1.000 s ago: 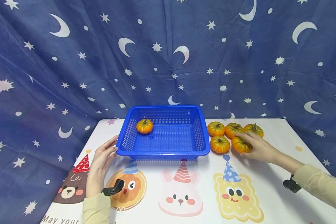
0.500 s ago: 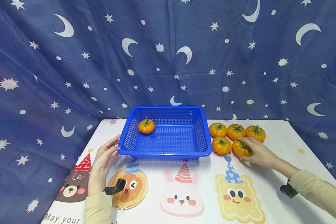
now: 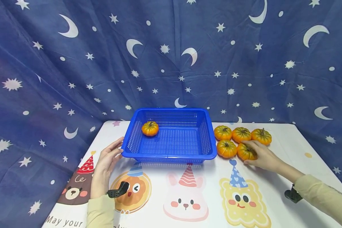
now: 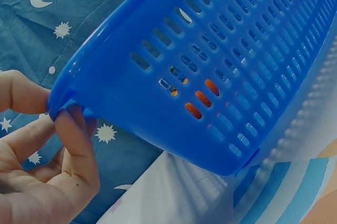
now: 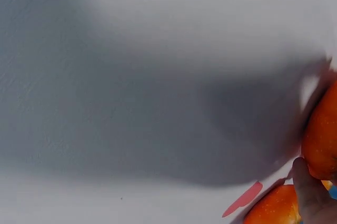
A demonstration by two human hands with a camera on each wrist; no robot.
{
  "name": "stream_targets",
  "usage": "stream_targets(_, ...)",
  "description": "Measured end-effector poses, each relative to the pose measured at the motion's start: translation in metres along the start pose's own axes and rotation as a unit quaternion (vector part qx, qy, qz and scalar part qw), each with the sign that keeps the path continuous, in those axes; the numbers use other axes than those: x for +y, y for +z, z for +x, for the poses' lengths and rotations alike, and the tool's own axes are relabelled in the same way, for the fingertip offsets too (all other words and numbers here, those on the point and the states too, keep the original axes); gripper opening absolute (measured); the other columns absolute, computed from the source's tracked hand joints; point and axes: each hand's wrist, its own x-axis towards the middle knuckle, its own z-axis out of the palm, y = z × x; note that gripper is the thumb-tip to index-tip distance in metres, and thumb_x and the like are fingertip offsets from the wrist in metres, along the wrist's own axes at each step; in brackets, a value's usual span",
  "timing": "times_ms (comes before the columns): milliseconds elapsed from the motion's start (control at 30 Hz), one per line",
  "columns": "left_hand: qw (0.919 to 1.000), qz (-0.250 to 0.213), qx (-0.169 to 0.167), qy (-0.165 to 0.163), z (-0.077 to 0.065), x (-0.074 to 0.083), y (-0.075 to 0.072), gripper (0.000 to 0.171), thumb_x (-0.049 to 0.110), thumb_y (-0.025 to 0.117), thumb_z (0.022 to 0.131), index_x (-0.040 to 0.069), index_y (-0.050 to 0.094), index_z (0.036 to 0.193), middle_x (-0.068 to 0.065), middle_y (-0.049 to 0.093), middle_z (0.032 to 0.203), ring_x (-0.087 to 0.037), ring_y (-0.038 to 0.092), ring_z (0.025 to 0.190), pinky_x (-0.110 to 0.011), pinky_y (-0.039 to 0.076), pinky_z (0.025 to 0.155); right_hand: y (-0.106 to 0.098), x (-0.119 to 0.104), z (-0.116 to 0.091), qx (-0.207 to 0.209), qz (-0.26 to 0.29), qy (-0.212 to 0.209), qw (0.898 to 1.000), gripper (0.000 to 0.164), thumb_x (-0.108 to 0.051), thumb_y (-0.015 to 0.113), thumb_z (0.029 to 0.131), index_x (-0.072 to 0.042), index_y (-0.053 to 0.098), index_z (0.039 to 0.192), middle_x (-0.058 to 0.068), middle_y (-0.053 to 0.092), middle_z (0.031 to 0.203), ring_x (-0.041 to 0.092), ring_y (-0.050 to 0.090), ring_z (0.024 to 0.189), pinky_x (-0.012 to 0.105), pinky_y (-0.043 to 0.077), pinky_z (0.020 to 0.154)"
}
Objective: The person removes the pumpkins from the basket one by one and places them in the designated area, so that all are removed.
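A blue plastic basket (image 3: 171,156) with slotted walls stands on the table, a small orange pumpkin (image 3: 150,129) in its back left part. At its left front corner my left hand (image 3: 105,164) pinches the rim; the left wrist view shows thumb and fingers (image 4: 76,140) on either side of that rim (image 4: 58,90). To the basket's right, my right hand (image 3: 263,157) grips the front right pumpkin (image 3: 246,152) of a cluster, fingers over its far side and thumb at its near side. That pumpkin rests among the others. The right wrist view catches only part of this hand (image 5: 313,197).
Several more pumpkins sit close together: one (image 3: 226,148) beside the gripped pumpkin, others (image 3: 223,132) in a row behind. A white cloth with cartoon prints (image 3: 185,202) covers the table. A dark blue curtain (image 3: 171,76) with moons and stars hangs behind.
The whole head view has shifted slightly, so things appear a little further right. My right hand stays at the same pumpkin, and my left hand keeps to the basket rim.
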Motion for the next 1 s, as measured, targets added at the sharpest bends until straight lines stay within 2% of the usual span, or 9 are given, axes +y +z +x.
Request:
stream_targets(167,1.0000,0.003,0.003,0.000,0.001,-0.001,0.000,0.056,-0.002,0.050,0.091,0.002,0.037,0.146,0.018,0.062,0.103,-0.003,0.055,0.102,-0.024,0.045,0.085,0.000,0.002,-0.001,-0.002,0.000,0.010,1.000,0.081,-0.029,0.083,0.071,-0.005,0.044,0.138,0.028,0.046,0.135,0.051,0.042,0.122,0.071,0.037,0.093)
stream_targets(300,1.0000,0.006,0.004,0.000,0.001,-0.001,0.000,0.057,-0.002,0.049,0.092,0.001,0.036,0.147,0.019,0.061,0.103,-0.002,0.054,0.102,-0.024,0.044,0.085,-0.005,0.001,-0.002,0.007,-0.003,0.000,1.000,0.083,-0.030,0.085,0.069,-0.004,0.046,0.137,0.029,0.047,0.134,0.050,0.044,0.121,0.069,0.039,0.091)
stream_targets(367,1.0000,0.007,0.004,-0.001,0.001,-0.001,0.000,0.057,-0.002,0.049,0.091,0.001,0.035,0.147,0.019,0.062,0.103,-0.002,0.054,0.102,-0.024,0.044,0.085,-0.008,0.000,-0.002,0.007,-0.008,-0.001,1.000,0.082,-0.030,0.084,0.069,-0.004,0.046,0.137,0.030,0.046,0.134,0.047,0.049,0.115,0.064,0.044,0.086)
stream_targets(500,0.9999,0.010,0.000,0.002,0.000,-0.001,0.000,0.057,-0.003,0.047,0.091,0.001,0.035,0.147,0.019,0.061,0.103,-0.001,0.055,0.100,-0.023,0.045,0.084,-0.016,-0.004,-0.004,0.003,-0.016,0.000,1.000,0.080,-0.030,0.083,0.071,-0.004,0.045,0.137,0.031,0.046,0.135,0.041,0.053,0.105,0.057,0.047,0.080)
stream_targets(633,0.9999,0.011,0.000,-0.001,0.000,0.001,0.001,0.057,-0.002,0.048,0.091,0.002,0.035,0.147,0.018,0.061,0.105,-0.002,0.055,0.099,-0.023,0.045,0.084,-0.024,-0.007,-0.004,0.002,-0.020,-0.003,1.000,0.077,-0.028,0.080,0.074,-0.004,0.044,0.138,0.029,0.046,0.134,0.044,0.054,0.108,0.062,0.045,0.085)
stream_targets(800,0.9999,0.009,0.002,-0.005,0.000,0.002,0.002,0.058,-0.002,0.050,0.091,0.003,0.036,0.147,0.017,0.061,0.105,-0.002,0.055,0.098,-0.024,0.045,0.083,-0.030,-0.010,-0.001,0.013,-0.016,-0.010,1.000,0.074,-0.025,0.079,0.076,-0.003,0.045,0.138,0.027,0.047,0.135,0.046,0.048,0.117,0.066,0.039,0.091)
stream_targets(900,1.0000,0.008,-0.001,-0.001,0.000,0.001,0.001,0.058,-0.002,0.050,0.091,0.002,0.036,0.147,0.017,0.061,0.104,-0.002,0.056,0.098,-0.023,0.044,0.083,-0.034,-0.015,0.003,0.024,-0.020,-0.021,0.999,0.071,-0.025,0.079,0.077,-0.003,0.047,0.136,0.026,0.050,0.131,0.046,0.046,0.117,0.068,0.037,0.091)
stream_targets(1000,0.9999,0.008,-0.001,0.009,0.000,-0.001,0.000,0.057,-0.001,0.051,0.090,0.004,0.040,0.145,0.016,0.062,0.104,-0.002,0.056,0.097,-0.023,0.044,0.082,-0.038,-0.022,0.007,0.028,-0.029,-0.029,0.999,0.069,-0.025,0.078,0.077,-0.005,0.048,0.136,0.024,0.053,0.126,0.045,0.049,0.113,0.067,0.039,0.089)
